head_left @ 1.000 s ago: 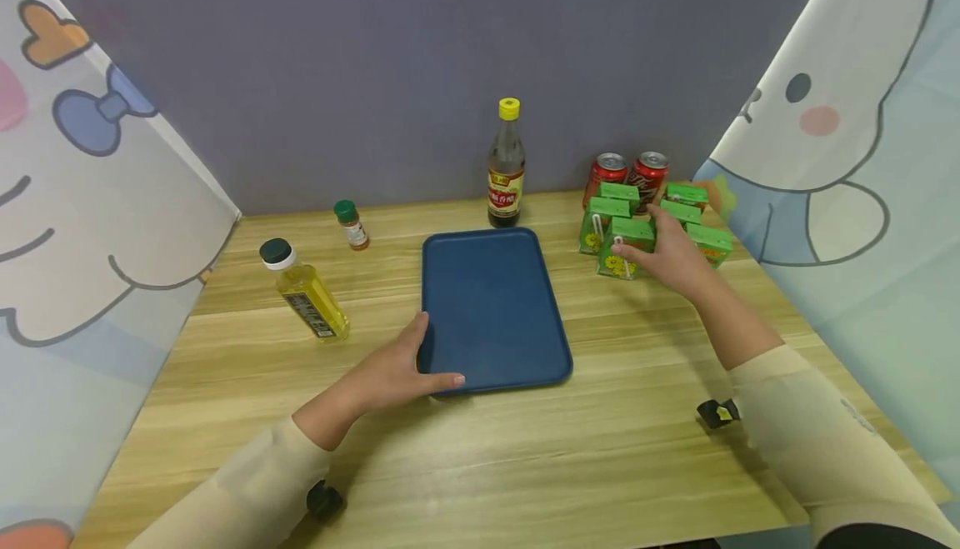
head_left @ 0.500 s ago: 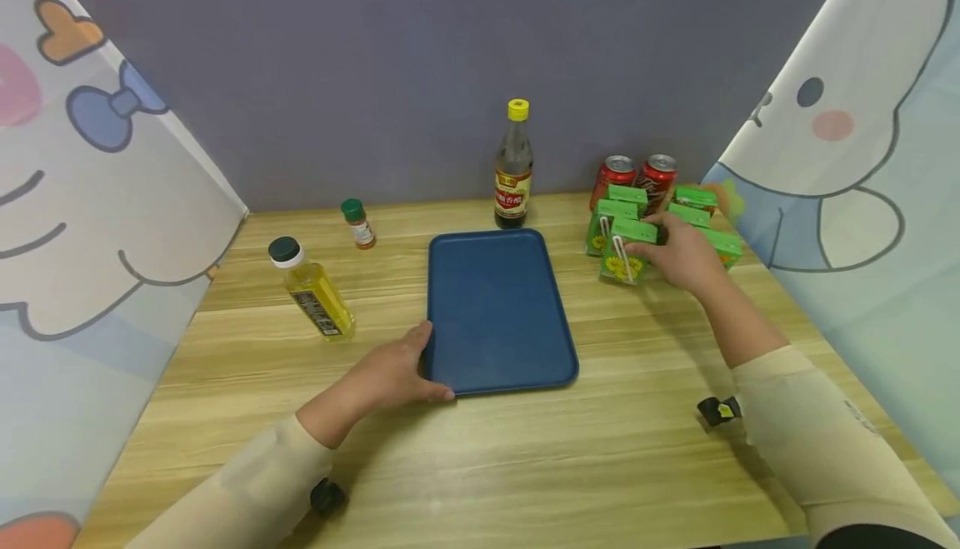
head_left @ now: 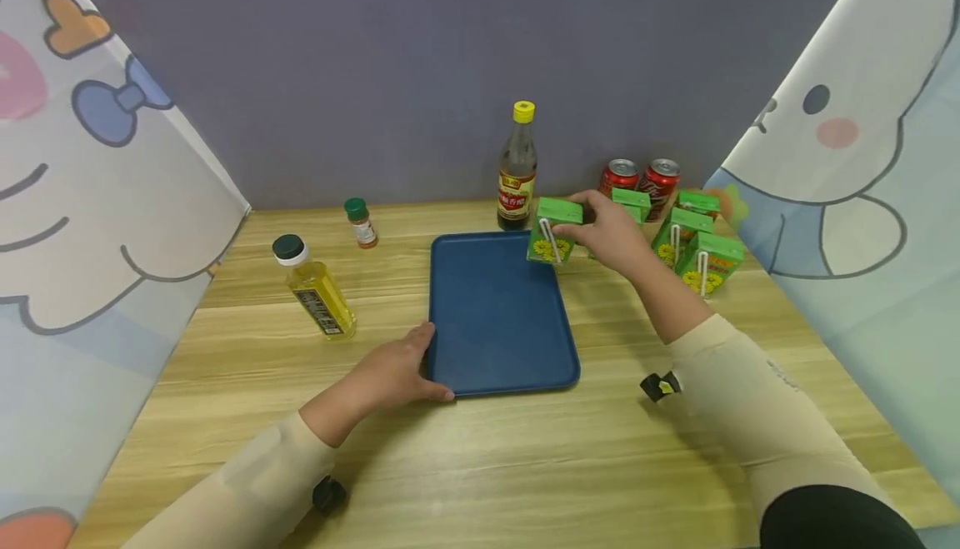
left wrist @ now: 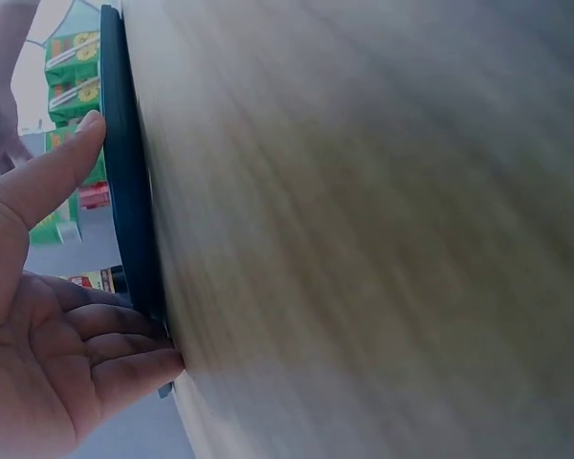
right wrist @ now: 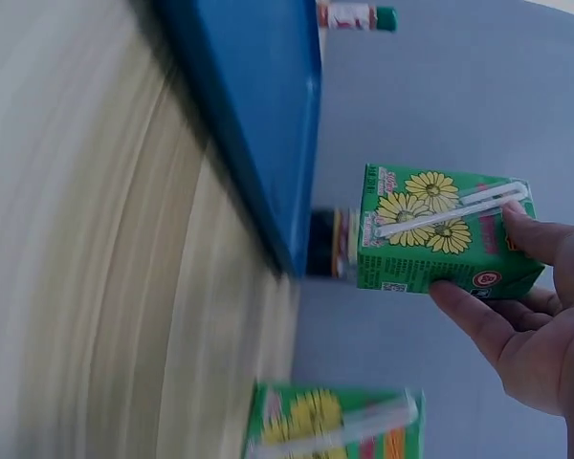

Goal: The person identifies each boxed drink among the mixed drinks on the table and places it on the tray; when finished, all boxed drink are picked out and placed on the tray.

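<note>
My right hand [head_left: 609,232] pinches a green drink carton [head_left: 553,232] with yellow flowers and a white straw on its side. The carton is held upright over the far right corner of the blue tray [head_left: 498,316]. In the right wrist view, thumb and fingers [right wrist: 474,320] grip the carton [right wrist: 440,229] near its top, raised above the tray's level. At the tray's near left corner is my left hand [head_left: 386,374], thumb and fingers spread. The left wrist view has its thumb and fingertips against the tray's edge [left wrist: 129,163].
Several more green cartons [head_left: 708,264] stand at the right, with two red cans [head_left: 660,187] behind them. A yellow-capped sauce bottle [head_left: 517,174] stands just behind the tray. To the left are an oil bottle [head_left: 321,295] and a small green-capped jar [head_left: 362,224]. A grey wall [head_left: 375,74] rises behind.
The right hand has taken a carton from the front of the group, lifted it and carried it left to the tray. The left hand has stayed at the tray's corner, its thumb drawn back to the edge.
</note>
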`<action>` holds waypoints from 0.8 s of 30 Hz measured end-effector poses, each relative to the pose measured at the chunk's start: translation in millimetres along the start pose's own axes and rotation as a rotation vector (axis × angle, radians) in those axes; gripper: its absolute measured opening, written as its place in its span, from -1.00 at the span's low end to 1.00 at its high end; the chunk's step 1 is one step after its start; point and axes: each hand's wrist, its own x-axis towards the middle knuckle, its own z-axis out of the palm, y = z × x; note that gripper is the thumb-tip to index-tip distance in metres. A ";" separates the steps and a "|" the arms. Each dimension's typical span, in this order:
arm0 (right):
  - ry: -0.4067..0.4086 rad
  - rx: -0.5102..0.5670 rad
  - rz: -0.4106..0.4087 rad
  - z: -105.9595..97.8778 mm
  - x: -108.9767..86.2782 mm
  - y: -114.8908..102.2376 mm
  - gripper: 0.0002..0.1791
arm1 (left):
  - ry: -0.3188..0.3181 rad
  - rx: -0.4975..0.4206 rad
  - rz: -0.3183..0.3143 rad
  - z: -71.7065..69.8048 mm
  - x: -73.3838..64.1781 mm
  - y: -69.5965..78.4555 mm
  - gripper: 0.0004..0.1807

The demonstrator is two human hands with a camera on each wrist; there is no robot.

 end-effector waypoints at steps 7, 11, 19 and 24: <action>-0.062 0.062 -0.060 42.8 29.5 -31.0 -0.24 | -0.008 0.015 0.004 -0.7 -1.5 2.0 0.26; -0.095 0.092 -0.093 64.3 42.6 -45.5 -0.25 | -0.009 0.013 -0.004 -1.6 -1.3 2.2 0.26; -0.085 0.050 -0.148 96.7 62.5 -66.6 -0.34 | -0.016 0.026 -0.007 -2.1 0.7 3.5 0.26; -0.113 0.052 -0.150 109.1 67.5 -73.1 -0.32 | -0.016 0.034 -0.013 -3.6 -0.5 5.4 0.25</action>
